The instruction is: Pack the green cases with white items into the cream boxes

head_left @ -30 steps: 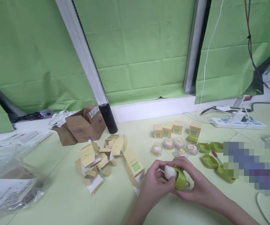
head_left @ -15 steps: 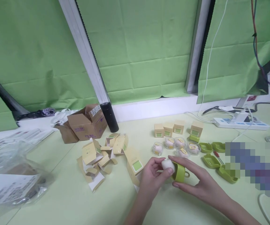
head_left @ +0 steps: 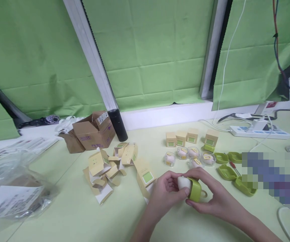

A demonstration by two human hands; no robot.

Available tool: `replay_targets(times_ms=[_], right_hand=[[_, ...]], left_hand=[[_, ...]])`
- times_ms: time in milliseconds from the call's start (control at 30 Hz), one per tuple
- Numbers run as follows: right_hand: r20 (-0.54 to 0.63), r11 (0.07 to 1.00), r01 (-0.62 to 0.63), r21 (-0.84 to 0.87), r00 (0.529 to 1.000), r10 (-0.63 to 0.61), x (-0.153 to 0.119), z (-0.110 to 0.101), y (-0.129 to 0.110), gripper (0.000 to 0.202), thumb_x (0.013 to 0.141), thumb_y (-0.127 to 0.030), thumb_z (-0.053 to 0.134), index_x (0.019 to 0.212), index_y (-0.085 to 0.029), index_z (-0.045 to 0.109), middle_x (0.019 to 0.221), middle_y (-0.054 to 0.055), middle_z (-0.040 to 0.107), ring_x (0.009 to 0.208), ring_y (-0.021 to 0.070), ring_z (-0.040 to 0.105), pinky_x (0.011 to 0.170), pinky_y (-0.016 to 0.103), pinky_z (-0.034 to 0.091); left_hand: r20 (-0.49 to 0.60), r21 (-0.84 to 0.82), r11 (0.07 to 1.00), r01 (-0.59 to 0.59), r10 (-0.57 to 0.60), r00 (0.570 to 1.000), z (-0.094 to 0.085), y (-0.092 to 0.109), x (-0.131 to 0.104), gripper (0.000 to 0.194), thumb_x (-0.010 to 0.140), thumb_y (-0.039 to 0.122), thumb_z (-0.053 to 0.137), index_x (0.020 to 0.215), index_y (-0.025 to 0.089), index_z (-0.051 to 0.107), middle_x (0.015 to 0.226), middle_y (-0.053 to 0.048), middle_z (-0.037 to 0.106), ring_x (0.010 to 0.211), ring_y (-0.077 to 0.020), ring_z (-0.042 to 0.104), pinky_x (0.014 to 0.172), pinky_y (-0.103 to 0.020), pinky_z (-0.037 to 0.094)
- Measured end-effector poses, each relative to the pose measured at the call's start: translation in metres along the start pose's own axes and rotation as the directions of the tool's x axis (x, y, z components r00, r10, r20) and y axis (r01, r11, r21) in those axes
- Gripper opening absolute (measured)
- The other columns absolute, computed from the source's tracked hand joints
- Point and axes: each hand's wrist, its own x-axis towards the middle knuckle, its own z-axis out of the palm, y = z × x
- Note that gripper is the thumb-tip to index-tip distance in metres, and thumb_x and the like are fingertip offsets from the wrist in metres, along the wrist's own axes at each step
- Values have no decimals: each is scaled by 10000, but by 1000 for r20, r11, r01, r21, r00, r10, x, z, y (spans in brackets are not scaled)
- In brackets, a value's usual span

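The 2 hands [head_left: 164, 196] face each other, fingers [head_left: 204, 175] bent, both forearms [head_left: 251, 222] slanting inward.

A smooth, rounded white piece [head_left: 184, 183] is held at five o'clock from the view's centre, its three-o'clock end covered by a green case [head_left: 195, 190]. The case's small loop [head_left: 205, 194] is pointed toward three o'clock.

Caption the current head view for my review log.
Left hand holds a white rounded piece against a green case gripped by the right hand near opened cartons.

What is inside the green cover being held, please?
A white rounded piece appears partly inside the green cover; its covered end and the cover's interior are hidden.
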Motion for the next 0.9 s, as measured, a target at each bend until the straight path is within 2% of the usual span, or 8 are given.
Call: replay_targets(times_ms=[100, 200, 300, 400, 533, 667, 800, 900], right_hand=[[-8, 1000, -19, -10, 1000, 19, -1, 1, -1, 437, 696, -136, 631, 1056, -266, 419, 945, 15, 543, 869, 188, 559, 736, 296, 484], [-55, 1000, 11, -15, 998, -12, -2, 6, 1, 448, 669, -127, 646, 1006, -257, 380, 931, 16, 510, 850, 185, 537, 725, 298, 475], [-120, 995, 99, -9, 988, -99, -5, 14, 5, 480, 662, -122, 667, 998, -257, 351, 966, 31, 503, 912, 196, 526, 764, 309, 473], [-130, 979, 191, -71, 971, -199, -6, 20, 9, 497, 685, -173, 704, 1034, -265, 363, 981, 40, 530, 941, 206, 539, 766, 318, 478], [-107, 950, 237, -203, 959, -262, -5, 16, 8, 466, 686, -290, 739, 1034, -281, 429, 1046, 50, 581, 972, 229, 569, 790, 352, 475], [-39, 972, 196, -129, 979, -202, -3, 6, 2, 554, 724, -210, 654, 1207, -268, 388, 1186, 79, 555, 1113, 231, 523, 896, 355, 460], [-104, 969, 191, -154, 973, -208, -1, 4, -1, 385, 754, -106, 553, 1097, -267, 488, 1134, 72, 590, 1064, 213, 564, 871, 333, 476], [-123, 954, 226, -196, 960, -253, -2, 7, 0, 380, 714, -73, 549, 1045, -255, 504, 1070, 72, 620, 974, 214, 603, 807, 335, 501]], left_hand=[[58, -33, 999, 34, -32, 998, 2, -1, -1, 435, 600, 258, 759, 961, 131, 554, 848, -45, 571, 835, -164, 529, 755, -279, 412], [92, -168, 981, 98, -84, 992, 8, -2, -2, 458, 680, 381, 684, 1047, 163, 519, 873, -34, 535, 828, -168, 519, 708, -277, 416], [138, -320, 933, 167, -128, 982, 16, -3, -4, 352, 773, 461, 546, 965, 167, 527, 845, -19, 501, 813, -157, 497, 707, -273, 410], [176, -357, 913, 198, -143, 974, 20, -4, -6, 291, 778, 420, 549, 886, 150, 538, 820, -20, 503, 848, -164, 494, 747, -269, 400], [196, -291, 950, 114, -57, 979, 17, -4, -9, 424, 751, 441, 597, 1044, 143, 522, 843, -41, 547, 820, -179, 543, 662, -257, 417], [131, -157, 987, 35, -15, 991, 13, -2, -10, 544, 736, 534, 578, 1117, 159, 479, 844, -58, 560, 796, -195, 568, 569, -244, 436], [37, 21, 999, 32, -32, 999, 16, 0, -8, 410, 727, 416, 624, 1025, 164, 499, 751, -2, 528, 683, -131, 535, 603, -236, 433], [23, 102, 993, 52, -55, 998, 18, 0, -6, 317, 725, 280, 621, 988, 172, 480, 689, 40, 481, 588, -84, 467, 559, -209, 397]])
